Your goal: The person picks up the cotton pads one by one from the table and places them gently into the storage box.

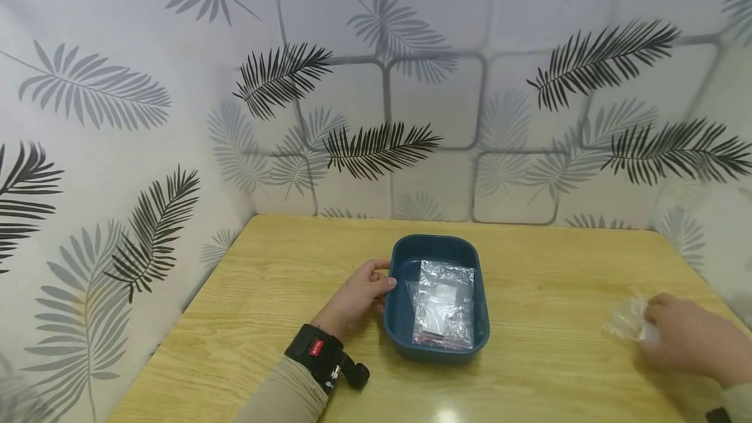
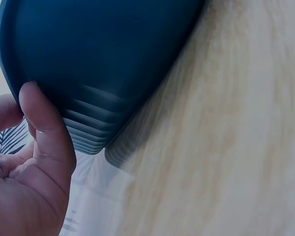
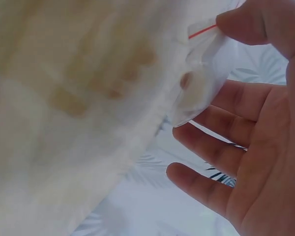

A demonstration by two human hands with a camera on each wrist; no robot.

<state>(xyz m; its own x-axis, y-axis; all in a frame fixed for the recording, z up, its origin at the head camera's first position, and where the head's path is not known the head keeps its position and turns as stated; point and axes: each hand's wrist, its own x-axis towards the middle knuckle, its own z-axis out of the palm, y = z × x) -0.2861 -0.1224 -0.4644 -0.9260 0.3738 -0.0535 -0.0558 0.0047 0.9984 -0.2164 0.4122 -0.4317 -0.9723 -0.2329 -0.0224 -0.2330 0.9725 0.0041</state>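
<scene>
A dark blue plastic bin stands upright on the table near its middle. My left hand grips the bin's left rim, with the thumb against its wall in the left wrist view. Inside the bin lie several clear zip-lock bags, stacked flat. Far to the right, my right hand pinches a small clear zip-lock bag by its red-lined top, between thumb and index finger. Something whitish with a brown spot shows in this bag. The other fingers of that hand are spread.
The light wood table meets a wall with a leaf pattern at the back. More patterned wall rises along the left and right sides. A black wrist strap with a small camera sits on my left wrist.
</scene>
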